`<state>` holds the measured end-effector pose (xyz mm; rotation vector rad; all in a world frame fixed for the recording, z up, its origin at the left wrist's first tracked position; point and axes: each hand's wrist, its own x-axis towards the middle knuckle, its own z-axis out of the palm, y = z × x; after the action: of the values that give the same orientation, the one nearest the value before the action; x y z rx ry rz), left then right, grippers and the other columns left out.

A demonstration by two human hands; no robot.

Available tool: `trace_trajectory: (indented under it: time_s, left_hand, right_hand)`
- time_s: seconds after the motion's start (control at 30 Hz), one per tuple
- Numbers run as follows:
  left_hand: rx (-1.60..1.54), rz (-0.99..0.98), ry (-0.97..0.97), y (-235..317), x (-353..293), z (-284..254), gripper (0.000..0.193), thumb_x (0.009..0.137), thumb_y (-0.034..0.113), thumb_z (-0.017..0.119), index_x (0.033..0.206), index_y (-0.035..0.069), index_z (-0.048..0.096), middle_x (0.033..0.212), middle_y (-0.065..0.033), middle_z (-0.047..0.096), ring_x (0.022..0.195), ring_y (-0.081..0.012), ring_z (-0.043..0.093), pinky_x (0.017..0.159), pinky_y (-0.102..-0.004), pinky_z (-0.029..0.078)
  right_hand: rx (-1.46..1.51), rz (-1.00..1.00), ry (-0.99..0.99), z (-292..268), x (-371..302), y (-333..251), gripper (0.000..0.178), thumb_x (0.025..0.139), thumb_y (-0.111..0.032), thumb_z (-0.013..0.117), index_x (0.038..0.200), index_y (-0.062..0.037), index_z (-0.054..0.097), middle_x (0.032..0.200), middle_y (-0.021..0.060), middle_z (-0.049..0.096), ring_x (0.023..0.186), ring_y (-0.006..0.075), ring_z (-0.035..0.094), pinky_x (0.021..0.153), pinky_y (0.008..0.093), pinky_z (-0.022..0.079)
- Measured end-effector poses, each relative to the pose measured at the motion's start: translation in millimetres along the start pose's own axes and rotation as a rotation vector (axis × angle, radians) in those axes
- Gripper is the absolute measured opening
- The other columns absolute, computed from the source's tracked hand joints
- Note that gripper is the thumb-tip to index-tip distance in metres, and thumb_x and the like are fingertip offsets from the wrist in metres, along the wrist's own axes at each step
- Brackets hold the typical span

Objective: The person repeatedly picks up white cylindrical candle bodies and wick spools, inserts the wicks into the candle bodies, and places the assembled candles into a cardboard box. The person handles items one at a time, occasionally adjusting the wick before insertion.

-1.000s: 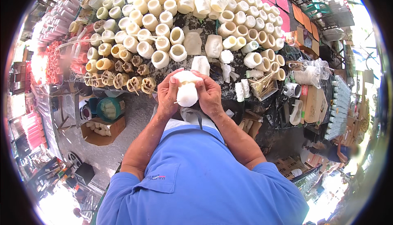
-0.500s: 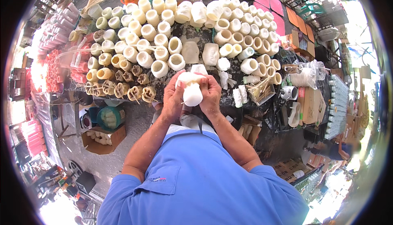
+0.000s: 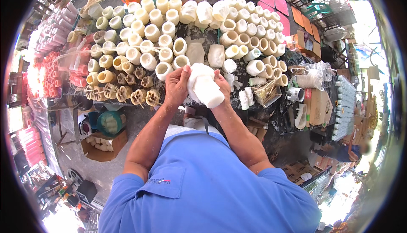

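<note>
A broad-topped, smooth white piece (image 3: 206, 88), aslant above the table's near edge

My left hand (image 3: 177, 84) is clamped on the piece's left side, thumb along its upper edge. Its long axis slants from upper left to lower right — the wide, lumpy end away from me, the narrower, flat-ended stub toward my body. My right hand (image 3: 222, 84) grips the right flank; some fingertips are hidden behind it.

On the black, speckled table (image 3: 191, 32), from the left, lie coral-red tubes (image 3: 51, 69), then brown flower-shaped cups (image 3: 146, 81) and rows of cream, hollow cylinders (image 3: 179, 46). Right of these stand a white, rounded block (image 3: 216, 55), two twisted white sticks (image 3: 246, 99) and a box of thin straw-coloured strips (image 3: 267, 94).

Below, at left — a round teal tub (image 3: 121, 116) and an open brown cardboard box (image 3: 95, 153) sit on the grey floor (image 3: 140, 116).
</note>
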<state>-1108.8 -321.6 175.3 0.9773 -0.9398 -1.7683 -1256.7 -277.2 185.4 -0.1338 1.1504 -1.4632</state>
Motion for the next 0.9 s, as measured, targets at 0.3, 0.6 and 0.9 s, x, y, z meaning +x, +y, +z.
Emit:
trace_trajectory:
  time_s: [0.3, 0.6, 0.9]
  left_hand:
    - [-0.023, 0.013, 0.005, -4.6, -17.3, -4.0, 0.067, 0.114, 0.056, 0.039, 0.119, -0.004, 0.069, 0.099, -0.0112, 0.077, 0.08, -0.0151, 0.073, 0.073, -0.0288, 0.059]
    - [-0.019, 0.021, -0.146, 4.9, -5.6, -7.3, 0.05, 0.114, 0.041, 0.049, 0.112, -0.003, 0.072, 0.098, -0.0064, 0.077, 0.084, -0.0092, 0.069, 0.075, -0.0264, 0.056]
    - [0.775, 0.458, -0.085, 48.1, 1.0, -9.7, 0.037, 0.102, 0.029, 0.07, 0.081, 0.0, 0.062, 0.071, -0.0107, 0.05, 0.073, -0.0293, 0.049, 0.069, -0.0399, 0.042]
  right_hand:
    - [-0.082, -0.285, -0.072, 7.7, -0.9, 14.7, 0.032, 0.112, -0.03, 0.057, 0.109, -0.0003, 0.067, 0.095, 0.0056, 0.073, 0.08, 0.0088, 0.066, 0.072, 0.0273, 0.058]
    - [0.261, -0.077, -0.202, 5.9, 3.0, 8.9, 0.043, 0.108, -0.039, 0.06, 0.126, 0.0007, 0.063, 0.118, 0.015, 0.074, 0.105, 0.0237, 0.074, 0.094, 0.039, 0.062]
    - [-0.221, 0.27, -0.581, -10.2, -22.6, -45.8, 0.095, 0.085, -0.027, 0.089, 0.158, -0.0014, 0.035, 0.138, 0.0164, 0.061, 0.114, 0.027, 0.07, 0.091, 0.0538, 0.064]
